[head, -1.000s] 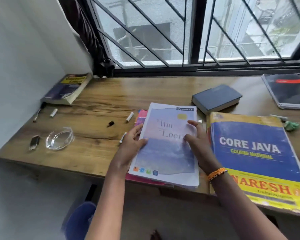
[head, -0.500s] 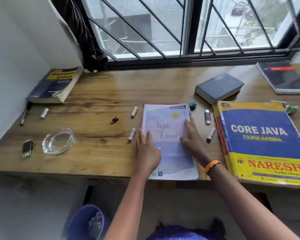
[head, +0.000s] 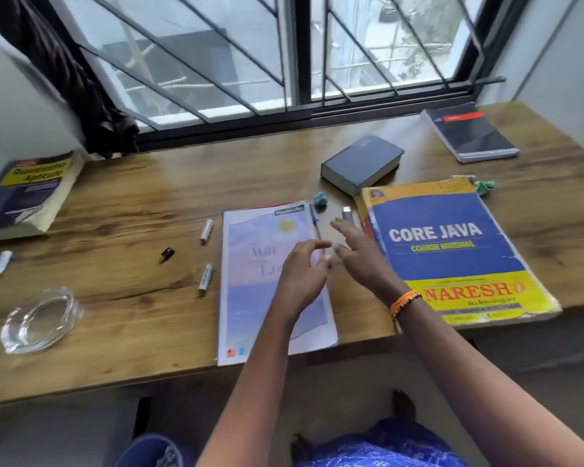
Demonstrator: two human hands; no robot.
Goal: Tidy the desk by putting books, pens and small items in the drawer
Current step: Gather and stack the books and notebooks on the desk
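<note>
left hand spread over notebook | right hand spread, empty | pen between them, table

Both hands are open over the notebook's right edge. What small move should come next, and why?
Probably close the right hand on the USB stick lying just beyond its fingertips, between the notebook and the Core Java book; the left hand holds nothing.

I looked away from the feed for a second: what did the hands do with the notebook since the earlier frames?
Both hands let go of the notebook, now flat on the desk. The left hand and right hand lifted and shifted right toward the pen and USB stick, holding nothing. The Core Java book and white markers stayed put.
</note>
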